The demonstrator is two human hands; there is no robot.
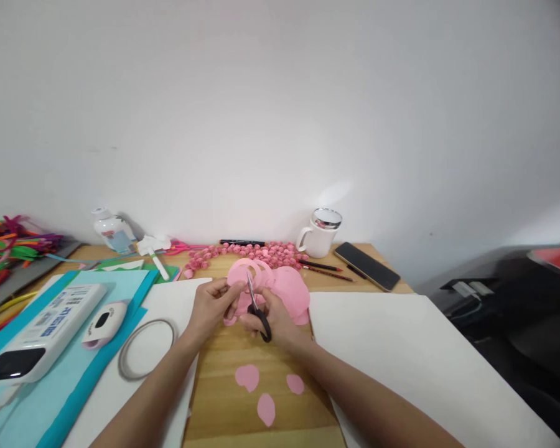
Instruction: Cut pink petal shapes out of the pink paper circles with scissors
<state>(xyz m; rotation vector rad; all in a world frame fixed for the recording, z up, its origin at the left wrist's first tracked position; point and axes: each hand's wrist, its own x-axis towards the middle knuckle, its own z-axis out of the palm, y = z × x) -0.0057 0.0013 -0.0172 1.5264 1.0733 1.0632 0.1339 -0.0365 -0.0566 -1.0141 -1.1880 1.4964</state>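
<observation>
Between the fingers of my left hand [216, 305] is a piece of pink paper [238, 274], with curved cut strips at its top. My right hand [276, 316] is closed around the black handles of a pair of scissors [264, 326]. The blades point up and away, against the pink paper. Behind my right hand lies a pile of pink paper circles [294, 292]. Nearer to me on the wooden table [228, 410] are several small cut pink pieces, among them a petal-shaped one [266, 409].
Many small pink rolled pieces [270, 254] lie along the wall, beside a white mug [320, 233]. A phone [368, 266] and pencils [326, 270] lie at the right. A tape roll [127, 361], a power bank [60, 323] and a white bottle [112, 230] are at the left.
</observation>
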